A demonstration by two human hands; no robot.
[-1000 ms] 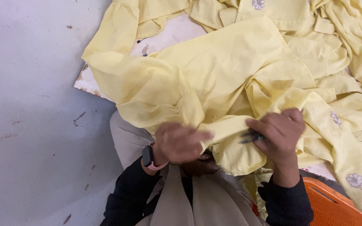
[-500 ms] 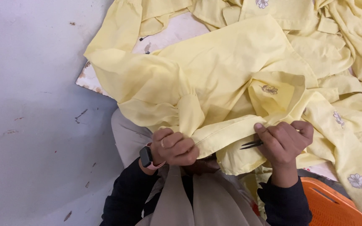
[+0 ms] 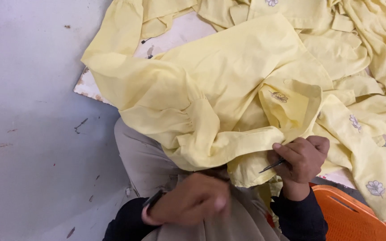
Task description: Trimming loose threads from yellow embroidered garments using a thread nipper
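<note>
hands: right (image 3: pixel 302 158) pinches yellow garment (image 3: pixel 228 89) hem plus dark tool (image 3: pixel 272 165); left (image 3: pixel 193 198) blurred, grip unclear.

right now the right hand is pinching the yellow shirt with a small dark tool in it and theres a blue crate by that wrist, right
Not quite: the crate by that wrist is orange, not blue, as the head view shows. The rest holds: the right hand pinches the yellow shirt with a small dark tool in its fingers.

Two hands (image 3: pixel 193 201), one thin dark tool (image 3: pixel 272 165), one orange crate (image 3: pixel 354 218), several yellow garments (image 3: pixel 228 76).
</note>
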